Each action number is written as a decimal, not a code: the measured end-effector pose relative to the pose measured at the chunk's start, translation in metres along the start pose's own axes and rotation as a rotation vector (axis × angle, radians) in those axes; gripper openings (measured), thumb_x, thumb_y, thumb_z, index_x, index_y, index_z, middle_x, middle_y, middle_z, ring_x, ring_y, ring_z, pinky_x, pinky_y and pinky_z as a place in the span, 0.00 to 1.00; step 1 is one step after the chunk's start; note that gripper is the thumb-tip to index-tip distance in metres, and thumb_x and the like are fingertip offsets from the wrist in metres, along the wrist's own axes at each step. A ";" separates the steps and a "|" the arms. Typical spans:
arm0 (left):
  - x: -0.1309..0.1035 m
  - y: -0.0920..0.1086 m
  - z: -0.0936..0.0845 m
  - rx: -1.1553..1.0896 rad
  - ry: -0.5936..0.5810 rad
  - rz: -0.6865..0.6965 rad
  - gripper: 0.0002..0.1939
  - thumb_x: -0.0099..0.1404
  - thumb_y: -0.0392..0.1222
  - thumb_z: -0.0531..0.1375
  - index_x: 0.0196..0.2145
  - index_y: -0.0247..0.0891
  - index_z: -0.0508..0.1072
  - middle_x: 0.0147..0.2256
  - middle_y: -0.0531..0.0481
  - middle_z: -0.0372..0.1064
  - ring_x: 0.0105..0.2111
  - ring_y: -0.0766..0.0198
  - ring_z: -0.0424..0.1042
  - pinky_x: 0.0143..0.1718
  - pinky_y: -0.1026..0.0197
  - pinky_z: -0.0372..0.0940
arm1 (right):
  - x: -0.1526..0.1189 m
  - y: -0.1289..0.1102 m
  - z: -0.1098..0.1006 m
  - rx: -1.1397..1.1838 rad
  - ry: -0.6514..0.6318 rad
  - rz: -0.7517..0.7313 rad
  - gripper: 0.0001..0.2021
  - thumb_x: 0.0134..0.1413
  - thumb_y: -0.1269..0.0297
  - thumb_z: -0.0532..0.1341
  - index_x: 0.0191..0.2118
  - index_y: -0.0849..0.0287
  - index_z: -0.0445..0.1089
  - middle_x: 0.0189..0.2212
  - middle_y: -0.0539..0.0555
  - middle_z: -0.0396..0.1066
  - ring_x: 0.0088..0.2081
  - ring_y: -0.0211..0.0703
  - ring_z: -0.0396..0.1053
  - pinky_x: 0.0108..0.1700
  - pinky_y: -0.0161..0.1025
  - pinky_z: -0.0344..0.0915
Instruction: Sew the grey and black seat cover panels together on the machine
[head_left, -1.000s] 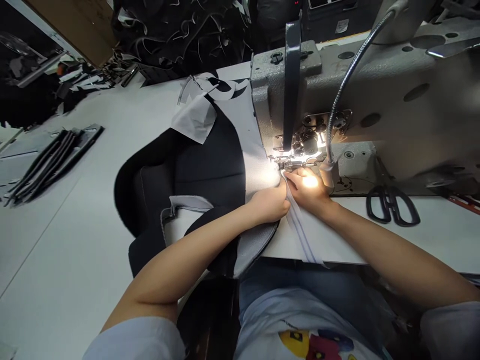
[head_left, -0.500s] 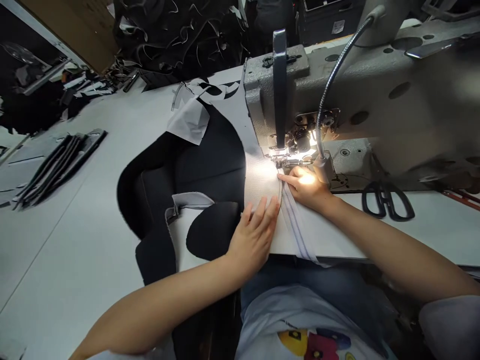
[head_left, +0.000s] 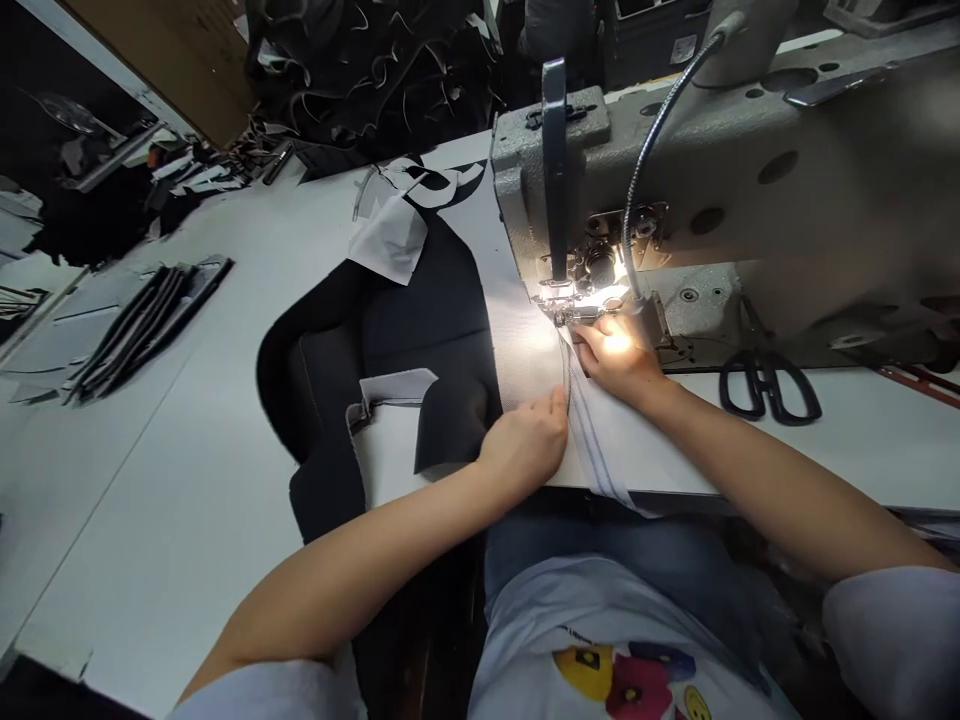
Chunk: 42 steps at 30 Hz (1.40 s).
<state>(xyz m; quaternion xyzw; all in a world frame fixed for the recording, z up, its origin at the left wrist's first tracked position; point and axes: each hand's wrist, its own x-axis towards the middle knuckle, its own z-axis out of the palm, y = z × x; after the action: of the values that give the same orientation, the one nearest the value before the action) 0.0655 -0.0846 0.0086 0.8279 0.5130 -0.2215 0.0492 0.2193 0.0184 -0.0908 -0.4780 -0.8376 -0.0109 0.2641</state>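
A black fabric piece (head_left: 427,310) with a pale mesh panel (head_left: 525,350) lies under the lit presser foot (head_left: 561,316) of a sewing machine (head_left: 675,180). My left hand (head_left: 529,435) is closed on the panel's right edge, with the fingers curled and the thumb hidden. Just right of the presser foot, my right hand (head_left: 619,355) pinches a white strip (head_left: 589,430) with blue lines. That strip runs down past the table's front edge. Near my left hand, a flap of the black fabric is folded up.
Black-handled scissors (head_left: 771,388) lie right of my right hand, beside the machine. A stack of dark cut pieces (head_left: 150,325) rests on the white table (head_left: 150,480) at left. White scraps (head_left: 390,235) lie on the fabric's far end. Dark fabric (head_left: 367,80) is heaped behind.
My left hand has gone from lying flat on the panel to curling round its edge. My right hand's pointing finger has drawn back into a pinch. The black flap has folded up.
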 end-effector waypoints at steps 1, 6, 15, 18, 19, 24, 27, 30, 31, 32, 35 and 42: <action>0.002 0.006 0.004 -0.034 -0.007 -0.022 0.26 0.72 0.32 0.43 0.65 0.24 0.53 0.41 0.36 0.70 0.38 0.54 0.76 0.33 0.58 0.72 | 0.000 0.000 0.001 -0.006 -0.002 0.008 0.12 0.61 0.68 0.53 0.41 0.61 0.74 0.33 0.60 0.70 0.40 0.54 0.66 0.47 0.48 0.61; 0.010 0.011 0.019 -0.209 -0.027 -0.079 0.32 0.73 0.49 0.50 0.66 0.24 0.51 0.43 0.35 0.71 0.38 0.51 0.77 0.35 0.56 0.72 | 0.001 -0.004 0.004 0.037 -0.024 -0.014 0.13 0.62 0.66 0.53 0.32 0.59 0.73 0.30 0.57 0.68 0.36 0.48 0.65 0.42 0.43 0.61; 0.018 -0.013 0.016 -0.540 0.026 0.001 0.27 0.68 0.34 0.48 0.64 0.30 0.55 0.44 0.39 0.71 0.40 0.55 0.74 0.43 0.57 0.69 | -0.001 -0.005 0.010 0.177 -0.088 -0.114 0.13 0.62 0.72 0.51 0.39 0.59 0.74 0.34 0.58 0.71 0.39 0.49 0.65 0.47 0.42 0.62; 0.024 -0.011 0.011 -0.437 0.003 -0.067 0.27 0.69 0.35 0.47 0.65 0.31 0.55 0.45 0.37 0.69 0.38 0.54 0.75 0.40 0.56 0.69 | 0.000 -0.006 0.005 0.163 -0.118 -0.128 0.13 0.62 0.72 0.51 0.37 0.58 0.73 0.35 0.59 0.71 0.40 0.50 0.65 0.46 0.43 0.62; 0.026 -0.011 0.010 -0.399 0.001 -0.086 0.28 0.70 0.35 0.46 0.66 0.31 0.54 0.46 0.37 0.69 0.38 0.53 0.75 0.39 0.56 0.70 | 0.000 -0.006 0.004 0.160 -0.122 -0.129 0.13 0.62 0.72 0.51 0.37 0.58 0.73 0.36 0.59 0.71 0.40 0.50 0.65 0.46 0.43 0.62; 0.039 -0.013 0.007 -0.305 0.045 -0.126 0.27 0.70 0.34 0.46 0.65 0.33 0.55 0.45 0.37 0.68 0.38 0.54 0.76 0.34 0.59 0.70 | -0.001 -0.005 0.002 0.151 -0.135 -0.148 0.13 0.63 0.70 0.51 0.40 0.59 0.73 0.38 0.59 0.71 0.42 0.49 0.66 0.46 0.43 0.62; 0.048 -0.011 0.005 -0.250 0.086 -0.157 0.26 0.69 0.32 0.46 0.64 0.31 0.57 0.45 0.37 0.67 0.37 0.55 0.76 0.33 0.59 0.70 | -0.002 -0.004 0.005 0.139 -0.095 -0.147 0.15 0.65 0.70 0.50 0.44 0.60 0.74 0.39 0.60 0.73 0.42 0.50 0.67 0.48 0.44 0.63; 0.049 -0.008 0.001 -0.208 0.112 -0.194 0.26 0.68 0.30 0.45 0.63 0.28 0.58 0.47 0.35 0.66 0.42 0.54 0.74 0.36 0.58 0.70 | -0.004 -0.001 0.009 0.138 -0.042 -0.179 0.16 0.64 0.71 0.50 0.48 0.62 0.74 0.40 0.60 0.74 0.42 0.50 0.68 0.50 0.44 0.64; 0.046 -0.008 0.001 -0.211 0.113 -0.180 0.26 0.68 0.30 0.46 0.63 0.27 0.57 0.49 0.34 0.66 0.44 0.53 0.73 0.38 0.58 0.71 | -0.004 0.000 0.010 0.144 -0.022 -0.189 0.16 0.64 0.71 0.50 0.48 0.63 0.73 0.40 0.60 0.74 0.42 0.49 0.68 0.50 0.44 0.64; 0.040 -0.010 0.002 -0.223 0.114 -0.140 0.27 0.67 0.32 0.48 0.63 0.27 0.56 0.52 0.32 0.65 0.48 0.52 0.71 0.42 0.56 0.70 | -0.004 0.002 0.011 0.152 -0.002 -0.192 0.16 0.64 0.72 0.50 0.49 0.63 0.73 0.40 0.59 0.75 0.42 0.48 0.69 0.50 0.43 0.65; 0.017 -0.023 0.013 -0.234 0.164 0.062 0.36 0.63 0.40 0.57 0.66 0.28 0.51 0.64 0.29 0.51 0.62 0.44 0.57 0.58 0.46 0.61 | -0.002 0.009 0.011 0.139 0.063 -0.129 0.16 0.64 0.71 0.49 0.48 0.63 0.73 0.39 0.60 0.75 0.43 0.49 0.69 0.51 0.44 0.65; 0.001 -0.044 0.041 -0.046 0.373 0.143 0.26 0.67 0.31 0.52 0.63 0.37 0.62 0.64 0.38 0.57 0.64 0.50 0.56 0.59 0.50 0.59 | 0.000 0.001 0.010 0.075 0.005 -0.044 0.12 0.63 0.68 0.54 0.38 0.59 0.75 0.34 0.59 0.72 0.39 0.49 0.68 0.45 0.43 0.65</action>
<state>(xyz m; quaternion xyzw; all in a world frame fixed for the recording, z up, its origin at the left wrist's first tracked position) 0.0148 -0.0752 -0.0222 0.8875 0.4580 -0.0486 -0.0122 0.2159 0.0215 -0.0994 -0.4494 -0.8470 0.0135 0.2836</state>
